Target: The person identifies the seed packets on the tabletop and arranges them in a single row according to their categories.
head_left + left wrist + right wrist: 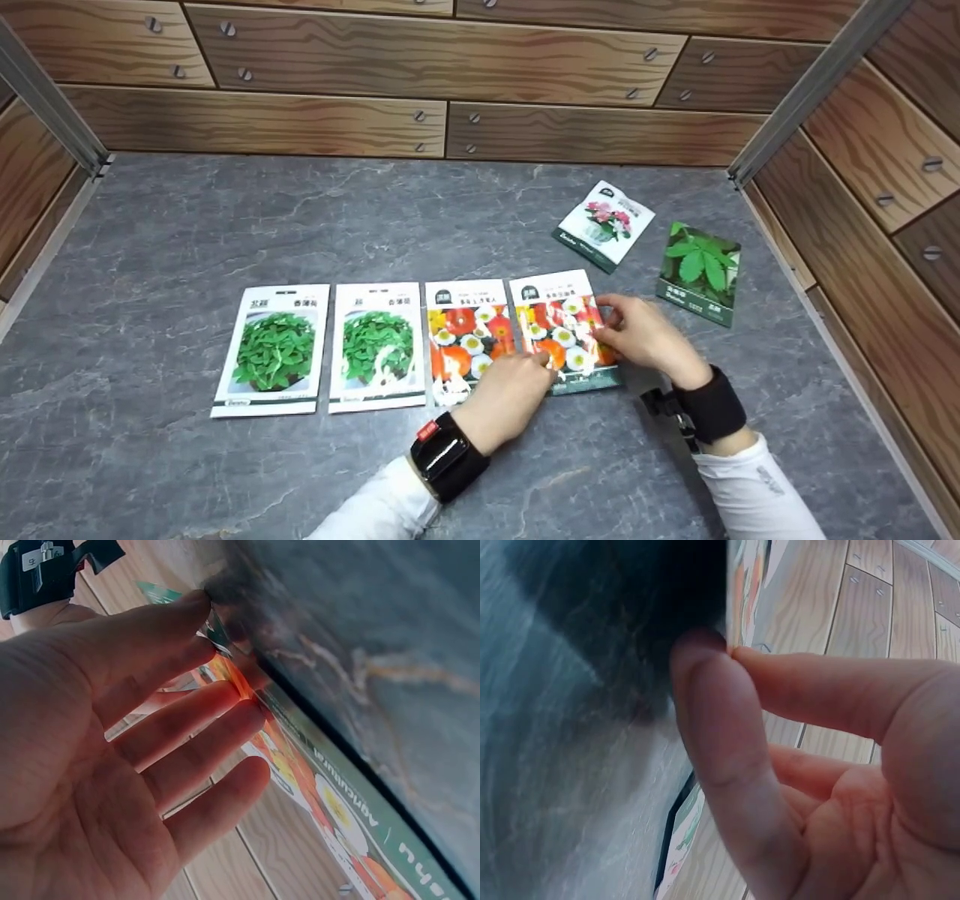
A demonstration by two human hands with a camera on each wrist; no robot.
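Observation:
Four seed packets lie side by side in a row. At its right end is a packet with orange and white flowers (553, 319), and a matching flower packet (457, 330) lies just left of it. My right hand (649, 334) pinches the right edge of the end packet between thumb and fingertip, as the right wrist view shows. My left hand (510, 397) reaches over the lower part of the two flower packets, covering some of them. In the left wrist view its fingers (202, 739) are fairly straight, with the tips on the packet's printed face.
Two green-herb packets, one at the far left (274, 352) and another beside it (379, 349), continue the row. Behind to the right lie a tilted pink-flower packet (606, 225) and a green-leaf packet (699, 274). Wood-patterned walls (442, 56) border the grey marbled surface (300, 210).

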